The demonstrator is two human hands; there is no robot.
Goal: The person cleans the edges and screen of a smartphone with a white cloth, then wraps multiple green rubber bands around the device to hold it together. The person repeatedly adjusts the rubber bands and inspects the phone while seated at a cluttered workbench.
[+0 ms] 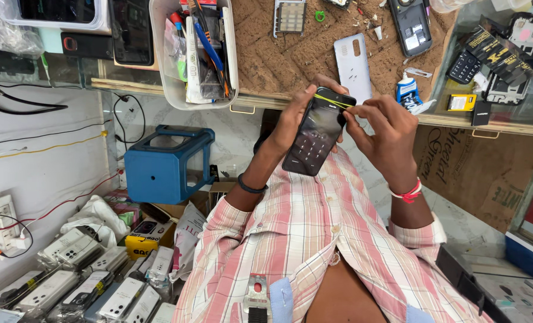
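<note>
Now left hand (pixel 295 116) grips black phone (pixel 318 131) from behind, fingers wrapped around its left edge, held in air just off desk (pixel 278 63) front edge. Right hand (pixel 381 128) pinches yellow-green strip (pixel 333 99) at phone's top edge, thumb and forefinger pressed together. White back cover (pixel 352 64) lies near desk front edge, just beyond phone. Open room below hands, above lap.

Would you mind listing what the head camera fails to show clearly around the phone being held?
- Back of the black phone: faces away; left hand covers it.
- Yellow strip at the phone's top: its far end is hidden under the right hand.
- Contents of the white bin: too crowded, cut off by the top edge.
</note>
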